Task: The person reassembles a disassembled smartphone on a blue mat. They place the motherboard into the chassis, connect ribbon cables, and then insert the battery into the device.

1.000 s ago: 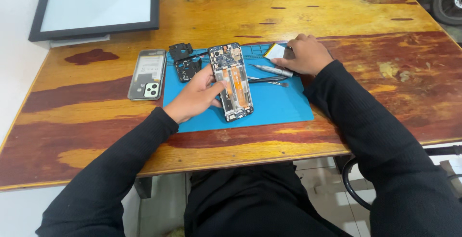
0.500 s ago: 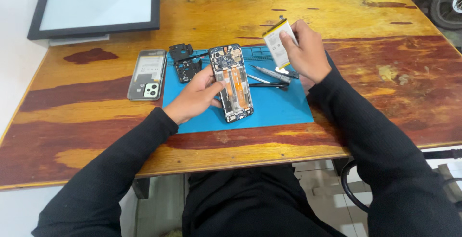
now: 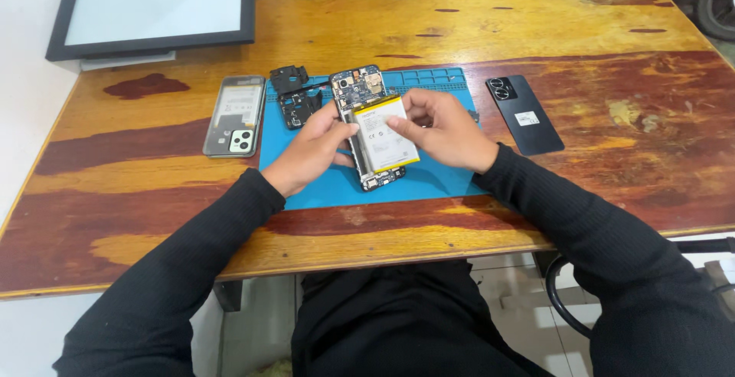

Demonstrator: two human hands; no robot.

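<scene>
An opened phone [image 3: 360, 90] with bare circuit boards lies upright on a blue work mat [image 3: 429, 182]. A flat white battery with a yellow edge [image 3: 385, 133] is held just over the phone's middle. My right hand [image 3: 440, 128] grips the battery's right side with thumb and fingers. My left hand [image 3: 314, 147] rests at the phone's left edge, its fingertips touching the battery's left side.
Black plastic phone parts [image 3: 295, 95] sit at the mat's top left. A clear-backed phone cover [image 3: 235, 115] lies left of the mat, a black phone [image 3: 524, 114] face down to the right. A dark-framed screen panel [image 3: 157, 6] rests at the table's far left corner.
My right hand lifted the battery from the mat's right side, carried it left and brought it down over the opened phone. My left hand stayed by the phone.
</scene>
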